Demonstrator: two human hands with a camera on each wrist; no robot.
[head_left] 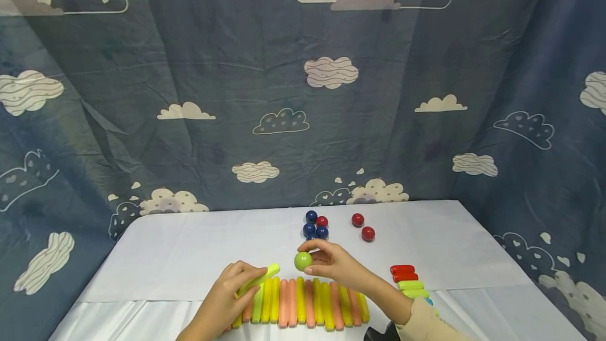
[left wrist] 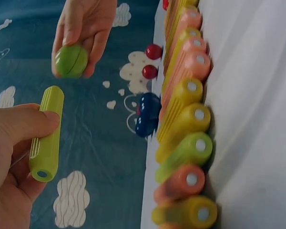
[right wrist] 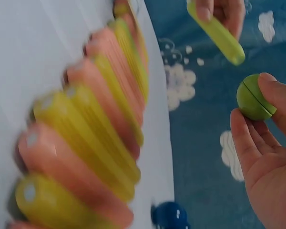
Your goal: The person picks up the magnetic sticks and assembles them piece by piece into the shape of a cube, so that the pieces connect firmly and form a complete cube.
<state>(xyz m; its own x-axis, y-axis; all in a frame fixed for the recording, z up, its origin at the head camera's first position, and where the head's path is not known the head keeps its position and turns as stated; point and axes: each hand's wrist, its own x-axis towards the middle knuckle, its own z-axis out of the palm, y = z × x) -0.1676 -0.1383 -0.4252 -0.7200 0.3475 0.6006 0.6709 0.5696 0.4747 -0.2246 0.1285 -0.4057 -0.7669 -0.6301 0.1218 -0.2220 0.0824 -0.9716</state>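
Note:
My left hand [head_left: 230, 292] pinches a lime-green ridged rod [left wrist: 47, 136] between thumb and fingers, its free end tilted up toward the right. A round metal-looking disc sits in the rod's near end in the left wrist view. My right hand [head_left: 338, 264] holds a green ball [head_left: 303, 261] at its fingertips; a dark seam runs around the ball [right wrist: 255, 98] in the right wrist view. Rod and ball are held up close to each other with a gap between them. Below both hands lies a row of yellow, salmon and green rods [head_left: 300, 301], side by side on the white table.
Several dark blue balls [head_left: 309, 230] and a red ball [head_left: 322, 221] cluster behind my right hand. Two more red balls [head_left: 363, 227] lie to their right. Red rods [head_left: 403, 272] and lime rods [head_left: 411, 285] are stacked at the right. A cloud-patterned curtain [head_left: 284, 83] hangs behind the table.

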